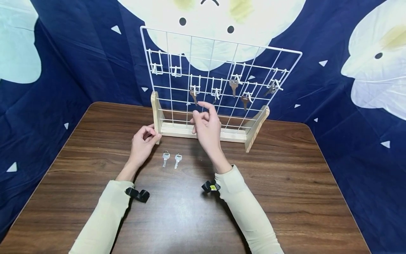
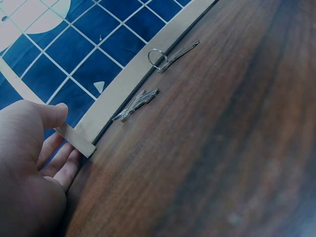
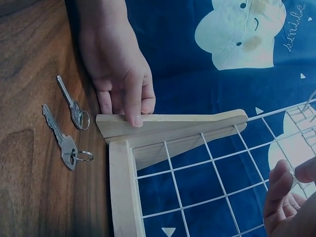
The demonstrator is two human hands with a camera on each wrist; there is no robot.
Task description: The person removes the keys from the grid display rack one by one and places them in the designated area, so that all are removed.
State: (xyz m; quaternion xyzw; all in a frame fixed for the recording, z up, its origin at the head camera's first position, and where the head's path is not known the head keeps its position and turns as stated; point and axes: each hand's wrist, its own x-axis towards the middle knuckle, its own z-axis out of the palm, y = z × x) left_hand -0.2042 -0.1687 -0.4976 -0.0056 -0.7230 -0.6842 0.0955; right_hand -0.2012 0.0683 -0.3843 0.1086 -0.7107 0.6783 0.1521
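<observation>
My left hand (image 1: pixel 143 143) grips the lower left wooden side of the stand (image 1: pixel 155 109), thumb in front and fingers behind; the left wrist view shows this hand (image 2: pixel 29 158) too. My right hand (image 1: pixel 207 128) is raised before the white wire grid (image 1: pixel 180 88), fingers loosely bent and nothing visible between them. Its index fingertip is close to a hanging key (image 1: pixel 194 96); whether they touch I cannot tell. Two silver keys lie on the table, a left one (image 1: pixel 166 158) and a right one (image 1: pixel 178 161), each with a ring, as the right wrist view shows.
More keys hang on hooks to the right, among them an upper key (image 1: pixel 233 87) and a lower key (image 1: pixel 245 101). At the upper left, a hook (image 1: pixel 154 68) and its neighbour (image 1: pixel 175 71) hold no key. A dark blue patterned cloth (image 1: pixel 104 63) hangs behind the brown table (image 1: pixel 285 183).
</observation>
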